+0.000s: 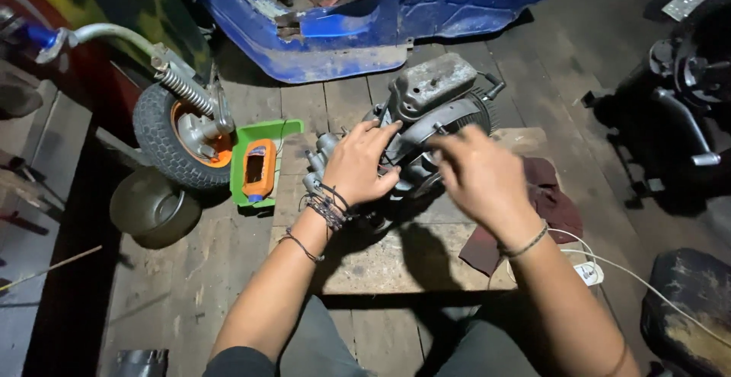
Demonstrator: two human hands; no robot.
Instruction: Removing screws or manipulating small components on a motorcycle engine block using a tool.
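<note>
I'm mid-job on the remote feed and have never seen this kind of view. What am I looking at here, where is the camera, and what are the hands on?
This is one picture from a camera worn on a person's head, looking down at their own two bare hands. There is no robot. The left hand rests on a small grey engine that sits on a wooden board on the plank floor. The right hand is blurred just over the engine; whether it holds anything cannot be told. A dark red rag lies beside it. To the left are a green tray with an orange bottle, a small wheel and a round metal pan. A blue scooter body lies behind.
</note>
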